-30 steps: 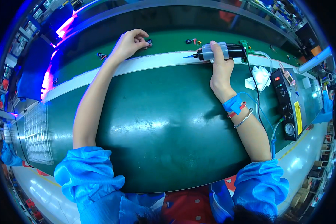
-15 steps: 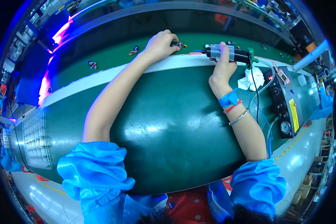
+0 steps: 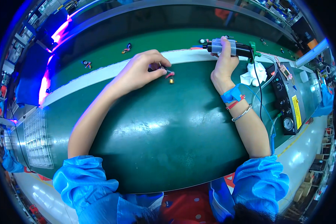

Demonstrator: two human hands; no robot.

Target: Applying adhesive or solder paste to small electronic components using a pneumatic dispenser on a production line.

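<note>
Thumb and fingers of my left hand point(image 3: 140, 71) pinch a small electronic part point(image 3: 170, 74), dark with a reddish strip and a gold-coloured end. It is above the near green tabletop point(image 3: 164, 149), just this side of the white rail point(image 3: 100, 75). My right hand point(image 3: 224, 65) grips a glue-dispensing syringe point(image 3: 244, 50) with a clear-and-black barrel, held sideways. Its blue tip point(image 3: 198, 47) points left over the rail, and a hose leaves its green rear cap.
Similar small parts point(image 3: 127, 48) lie spaced along the green belt point(image 3: 164, 42) beyond the rail. Crumpled white tissue point(image 3: 253, 74) and a black control box point(image 3: 285, 102) with knobs and a gauge stand at right. A clear compartment tray point(image 3: 37, 145) lies far left; purple light glows behind it.
My left hand has drawn back from the belt to the near side of the rail, bringing the small part with it. Parts on the belt have shifted left. My right hand has barely moved.
</note>
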